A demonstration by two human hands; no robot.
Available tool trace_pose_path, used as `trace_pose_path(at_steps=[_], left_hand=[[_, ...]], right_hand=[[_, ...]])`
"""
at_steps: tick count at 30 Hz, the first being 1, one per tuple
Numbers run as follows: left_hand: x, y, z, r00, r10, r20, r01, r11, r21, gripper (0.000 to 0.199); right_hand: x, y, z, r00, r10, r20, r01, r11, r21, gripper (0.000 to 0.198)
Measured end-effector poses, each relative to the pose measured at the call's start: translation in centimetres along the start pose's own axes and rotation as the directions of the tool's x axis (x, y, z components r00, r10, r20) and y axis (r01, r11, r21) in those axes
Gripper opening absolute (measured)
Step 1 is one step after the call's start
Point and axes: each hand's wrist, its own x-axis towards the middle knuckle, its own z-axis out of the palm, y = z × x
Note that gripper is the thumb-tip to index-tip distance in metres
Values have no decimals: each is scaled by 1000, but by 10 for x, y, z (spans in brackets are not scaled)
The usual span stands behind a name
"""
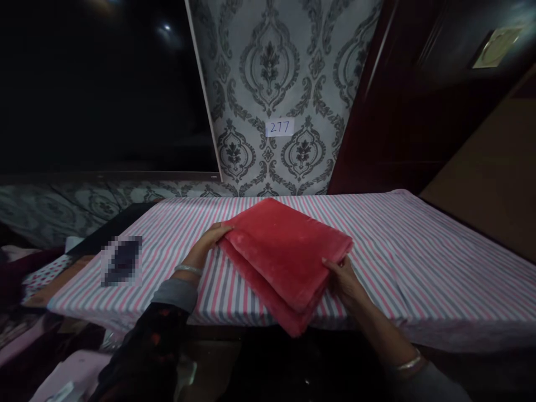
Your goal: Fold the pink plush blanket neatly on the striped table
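A folded red plush blanket [281,251] lies on a table covered with a pink, grey and white striped cloth [419,251], one corner hanging over the near edge. My left hand [208,241] rests against the blanket's left corner, fingers on its edge. At the right side, my right hand [345,279] grips the folded edge with fingers curled on it. Each wrist wears a metal bangle.
A dark blurred object [122,261] lies on the cloth at the left. Patterned wallpaper with a small "217" label [280,128] stands behind, beside a dark window and a dark red door [397,111]. Clutter and fabrics sit low at the left [42,268].
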Motion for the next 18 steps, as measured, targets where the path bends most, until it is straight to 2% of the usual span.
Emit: trace_pose_path(at_steps=[3,7,10,12,14,16,18], left_hand=[[1,11,8,998,69,2,-68,996,-50,26],[-11,45,5,975,212,-66,-220,963,-156,28],[-38,70,-2,920,357,-164,-389,883,-264,33],[-64,71,-8,893,406,-196,-449,837,-312,38],[-88,54,-12,930,334,-155,-367,882,-297,45],[-106,24,-18,987,146,-67,-158,957,-243,52],[-114,-7,-24,996,-44,75,57,984,-172,50]], right_hand=[[8,-14,11,999,-49,-8,48,997,-57,70],[37,-60,35,992,-100,79,116,968,-222,66],[71,-93,53,970,-153,188,191,959,-207,64],[95,-103,60,955,-184,233,225,961,-161,63],[113,-99,58,960,-150,235,190,969,-156,60],[122,-81,49,981,-37,188,77,974,-212,56],[121,-56,35,989,81,123,-44,961,-274,53]])
